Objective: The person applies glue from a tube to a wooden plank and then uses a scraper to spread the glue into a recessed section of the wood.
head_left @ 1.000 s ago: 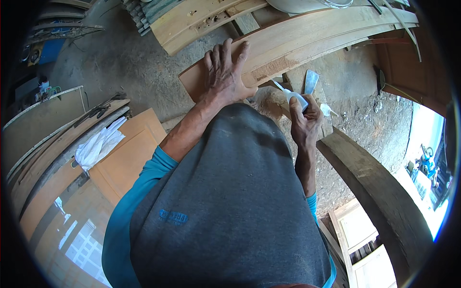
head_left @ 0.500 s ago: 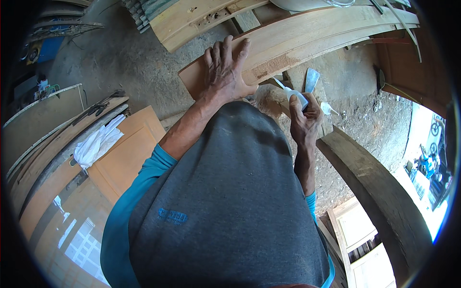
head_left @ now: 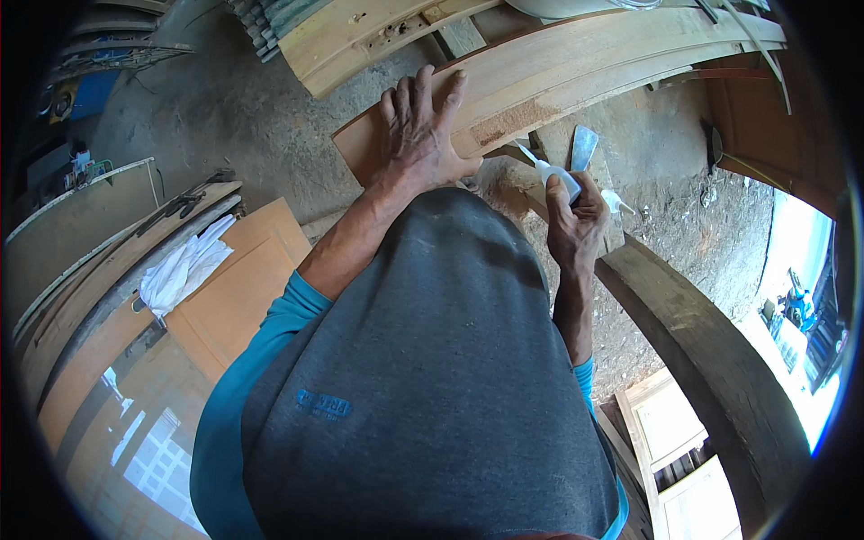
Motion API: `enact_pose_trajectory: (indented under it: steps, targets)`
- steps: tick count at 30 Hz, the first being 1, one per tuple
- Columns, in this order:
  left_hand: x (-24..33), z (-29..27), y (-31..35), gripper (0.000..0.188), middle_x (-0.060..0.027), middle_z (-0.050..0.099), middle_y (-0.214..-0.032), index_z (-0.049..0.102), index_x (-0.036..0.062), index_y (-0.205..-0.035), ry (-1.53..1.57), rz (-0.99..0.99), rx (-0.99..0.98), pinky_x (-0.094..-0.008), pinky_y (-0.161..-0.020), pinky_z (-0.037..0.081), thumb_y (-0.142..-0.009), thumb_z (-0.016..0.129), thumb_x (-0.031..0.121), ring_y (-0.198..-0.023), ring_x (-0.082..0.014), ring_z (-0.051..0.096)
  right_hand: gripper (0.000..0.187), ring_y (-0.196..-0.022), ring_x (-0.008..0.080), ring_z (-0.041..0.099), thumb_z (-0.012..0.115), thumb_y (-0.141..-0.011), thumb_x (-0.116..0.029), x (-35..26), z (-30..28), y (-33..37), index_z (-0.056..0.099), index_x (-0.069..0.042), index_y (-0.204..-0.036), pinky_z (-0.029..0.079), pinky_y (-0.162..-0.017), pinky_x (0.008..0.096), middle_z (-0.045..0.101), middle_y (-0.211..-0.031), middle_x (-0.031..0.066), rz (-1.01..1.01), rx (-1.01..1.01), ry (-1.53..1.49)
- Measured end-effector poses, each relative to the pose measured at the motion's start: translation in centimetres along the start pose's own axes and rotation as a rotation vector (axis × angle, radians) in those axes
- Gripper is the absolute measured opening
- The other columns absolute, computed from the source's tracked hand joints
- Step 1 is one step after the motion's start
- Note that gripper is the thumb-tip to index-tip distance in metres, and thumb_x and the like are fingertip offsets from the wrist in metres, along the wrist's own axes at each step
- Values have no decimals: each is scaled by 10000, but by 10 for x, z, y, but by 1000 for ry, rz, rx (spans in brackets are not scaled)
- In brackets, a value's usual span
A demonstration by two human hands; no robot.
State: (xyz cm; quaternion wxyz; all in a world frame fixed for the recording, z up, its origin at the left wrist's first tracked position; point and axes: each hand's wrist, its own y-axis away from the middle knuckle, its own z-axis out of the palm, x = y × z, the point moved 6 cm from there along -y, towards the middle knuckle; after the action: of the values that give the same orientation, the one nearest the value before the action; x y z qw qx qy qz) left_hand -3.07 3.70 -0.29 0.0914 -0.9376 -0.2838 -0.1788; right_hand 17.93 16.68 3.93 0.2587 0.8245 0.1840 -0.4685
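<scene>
While rough concrete floor (head_left: 252,117) spreads beneath this cluttered workshop, a long pale board (head_left: 585,67) sweeps across the top! Left hand (head_left: 418,135) splayed flat over the board's left end; right hand (head_left: 576,216) wrapped round a white bottle (head_left: 558,177), nozzle at the board's near edge beside a brown patch (head_left: 513,121), contact impossible to call. Thick timber (head_left: 711,333) blocks the lower right; a white cloth (head_left: 186,265) lies by a panelled door (head_left: 247,279) at left. Count them: one board, one gripped bottle, one flat blade (head_left: 584,147) just beyond.
</scene>
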Motion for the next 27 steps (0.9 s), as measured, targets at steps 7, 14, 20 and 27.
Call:
enact_pose_trajectory:
  steps: [7,14,20,27]
  targets:
    - [0,0,0,1324,-249,331,-1583,292,177,-1694,3,-3,-2,-667,-1178,228,-592,961,480,-1430,-474,363,230,-743,75,591,715,-1033,-211,-7,-3,-1,726,18,-1023,473,-661,275,692,-813,16,11,-24,33]
    - [1,-1,-1,1316,-252,329,-1584,303,177,-1693,-8,-8,-15,-656,-1180,231,-600,968,483,-1434,-472,359,235,-736,74,592,721,-1031,-217,-7,-6,-4,728,17,-1024,472,-654,274,693,-809,15,17,6,19]
    - [1,-1,0,1322,-258,328,-1584,299,178,-1695,-2,-5,-16,-655,-1177,234,-599,975,480,-1430,-477,361,239,-707,73,584,727,-1024,-222,-4,-10,-8,729,17,-1013,469,-630,281,684,-769,13,18,39,54]
    - [0,-1,0,1339,-260,316,-1596,280,187,-1703,-14,-3,-20,-656,-1180,227,-603,983,487,-1439,-477,353,259,-668,72,547,733,-1007,-243,6,-13,-12,733,16,-999,443,-601,287,654,-729,3,45,54,21]
